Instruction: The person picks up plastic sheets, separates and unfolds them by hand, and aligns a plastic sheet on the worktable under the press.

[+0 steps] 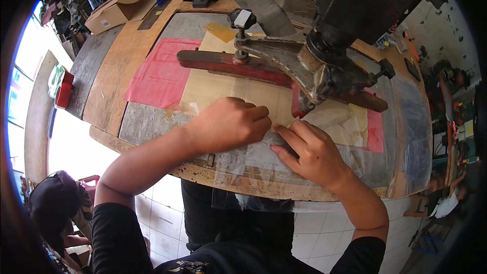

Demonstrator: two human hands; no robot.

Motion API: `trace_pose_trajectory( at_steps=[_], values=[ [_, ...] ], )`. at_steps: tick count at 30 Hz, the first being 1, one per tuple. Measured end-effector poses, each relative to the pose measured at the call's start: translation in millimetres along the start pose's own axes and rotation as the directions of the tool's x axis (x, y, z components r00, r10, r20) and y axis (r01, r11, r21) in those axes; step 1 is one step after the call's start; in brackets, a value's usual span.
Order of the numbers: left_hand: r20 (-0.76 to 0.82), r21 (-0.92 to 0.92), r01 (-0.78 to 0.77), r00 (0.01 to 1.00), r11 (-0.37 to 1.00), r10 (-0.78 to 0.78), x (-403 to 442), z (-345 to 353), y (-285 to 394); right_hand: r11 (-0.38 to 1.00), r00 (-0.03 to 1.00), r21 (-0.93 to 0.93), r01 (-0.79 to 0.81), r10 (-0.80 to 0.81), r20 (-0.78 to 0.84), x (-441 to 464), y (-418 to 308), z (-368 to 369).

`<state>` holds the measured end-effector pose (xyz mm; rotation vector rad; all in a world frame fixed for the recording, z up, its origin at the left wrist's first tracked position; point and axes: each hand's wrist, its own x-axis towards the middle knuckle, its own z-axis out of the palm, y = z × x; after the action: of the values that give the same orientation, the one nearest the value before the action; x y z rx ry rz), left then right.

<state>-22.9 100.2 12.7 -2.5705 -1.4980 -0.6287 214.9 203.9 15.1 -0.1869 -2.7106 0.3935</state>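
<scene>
Clear plastic sheet is what I have in front of me on the head feed, lying on the worktable with its near end hanging past the wooden edge. For writing, I get little: the cardboard box at the far left carries a small white label, its print too small for me to read, and the pale print on the black shirt is not legible either. The sheet runs beneath and between the hands, and I see more of it spreading out beyond the right one. My left hand is curled into a loose fist, knuckles up, over the sheet; its fingertips are hidden, so I cannot tell whether it pinches the film. My right hand rests just beside it, fingers bent and thumb spread a little from the forefinger, low on the plastic; I cannot make out a grip. Just past both hands I see the machine's red bar, above a pale yellow sheet and a pink sheet.
</scene>
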Motion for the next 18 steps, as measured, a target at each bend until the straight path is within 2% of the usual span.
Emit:
trace_pose_trajectory(
  at_steps=[4,10,18],
  values=[
    [-0.017,0.046,-0.044,0.999,0.998,0.044,0,2,0,1.000,1.000,-0.003,0.015,-0.016,-0.022,-1,2,2],
    [0.042,0.124,-0.090,0.995,0.988,0.086,2,-2,6,1.000,1.000,-0.005,0.003,-0.003,-0.025,-1,0,1],
    [0.170,0.155,-0.026,0.985,0.988,-0.001,13,-6,15,1.000,0.999,-0.013,0.013,-0.013,-0.042,-1,0,2]
  ],
)
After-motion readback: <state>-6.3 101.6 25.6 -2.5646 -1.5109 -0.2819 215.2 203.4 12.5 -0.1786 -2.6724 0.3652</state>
